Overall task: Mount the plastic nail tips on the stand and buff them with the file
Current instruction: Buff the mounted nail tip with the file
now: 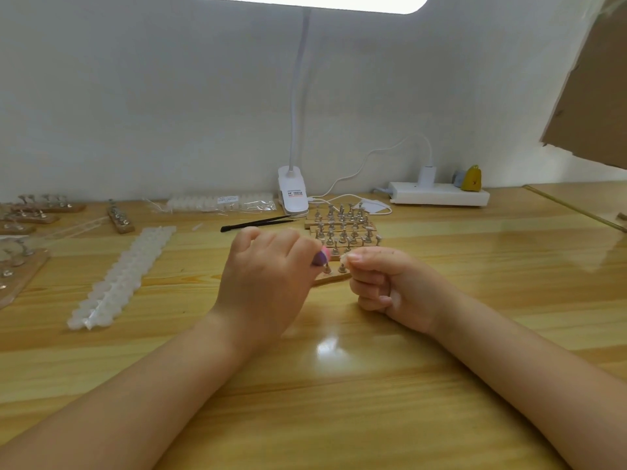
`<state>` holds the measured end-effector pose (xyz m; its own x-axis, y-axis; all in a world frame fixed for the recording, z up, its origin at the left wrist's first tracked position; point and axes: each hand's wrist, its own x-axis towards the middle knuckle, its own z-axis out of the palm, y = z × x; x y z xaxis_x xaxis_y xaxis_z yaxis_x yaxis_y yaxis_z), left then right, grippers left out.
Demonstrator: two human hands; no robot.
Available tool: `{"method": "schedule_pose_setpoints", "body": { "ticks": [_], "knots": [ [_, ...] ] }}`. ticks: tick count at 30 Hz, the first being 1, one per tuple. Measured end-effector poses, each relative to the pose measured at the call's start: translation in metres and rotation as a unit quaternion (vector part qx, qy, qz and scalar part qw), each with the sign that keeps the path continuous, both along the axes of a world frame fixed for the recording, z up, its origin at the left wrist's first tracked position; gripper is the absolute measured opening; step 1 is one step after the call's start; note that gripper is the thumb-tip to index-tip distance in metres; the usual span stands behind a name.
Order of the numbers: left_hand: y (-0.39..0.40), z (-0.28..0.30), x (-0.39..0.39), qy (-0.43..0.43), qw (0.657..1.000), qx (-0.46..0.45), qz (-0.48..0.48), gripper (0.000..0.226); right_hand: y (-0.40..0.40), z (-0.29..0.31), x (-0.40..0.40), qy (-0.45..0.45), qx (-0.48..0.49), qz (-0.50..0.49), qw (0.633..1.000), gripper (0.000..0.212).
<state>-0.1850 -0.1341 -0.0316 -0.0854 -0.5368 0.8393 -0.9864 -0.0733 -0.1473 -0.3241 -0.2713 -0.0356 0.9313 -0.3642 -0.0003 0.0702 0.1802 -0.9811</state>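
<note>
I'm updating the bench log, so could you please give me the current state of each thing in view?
Left hand: curled round the file.
File: held, tip at the stand.
Right hand: pinching a nail tip.
Nail tip: held just above a peg.
Stand: flat on the table, between the hands.
Lamp: on.
Tweezers: lying unused.
Power strip: charger plugged in.

Left hand [268, 266] gripping pink-purple file [321, 258]; right hand [383, 279] pinching pale plastic nail tip [343, 259] above wooden stand [334, 278].

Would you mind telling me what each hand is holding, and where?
Left hand grips the file by its hidden end; right hand pinches a nail tip.
</note>
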Motion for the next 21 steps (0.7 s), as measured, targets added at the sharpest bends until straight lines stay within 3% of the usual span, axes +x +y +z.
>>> {"method": "schedule_pose_setpoints", "body": {
  "ticks": [3, 6, 10, 15, 19, 21],
  "knots": [
    [-0.001, 0.0, -0.005, -0.008, 0.998, -0.032, -0.05, 0.014, -0.001, -0.002, 0.0, -0.01, 0.016, -0.02, 1.0, 0.005],
    [-0.003, -0.002, -0.013, -0.01, 0.998, -0.026, -0.056, 0.016, -0.004, -0.005, -0.001, -0.021, 0.025, -0.019, 0.999, 0.007],
    [-0.002, -0.008, -0.006, 0.054, 0.998, 0.034, 0.0, 0.012, -0.003, -0.005, -0.001, -0.025, 0.026, -0.016, 0.999, 0.011],
    [-0.003, -0.004, -0.011, 0.128, 0.987, 0.006, -0.092, 0.021, -0.002, -0.005, -0.001, -0.033, 0.02, -0.021, 0.999, 0.006],
    [-0.003, -0.009, -0.007, 0.124, 0.987, 0.072, -0.073, 0.02, -0.001, -0.003, -0.002, -0.035, 0.019, -0.014, 0.999, 0.004],
    [-0.004, -0.01, -0.006, 0.15, 0.984, 0.052, -0.085, 0.021, 0.0, -0.003, -0.002, -0.035, 0.015, -0.016, 0.999, 0.005]
  ]
}}
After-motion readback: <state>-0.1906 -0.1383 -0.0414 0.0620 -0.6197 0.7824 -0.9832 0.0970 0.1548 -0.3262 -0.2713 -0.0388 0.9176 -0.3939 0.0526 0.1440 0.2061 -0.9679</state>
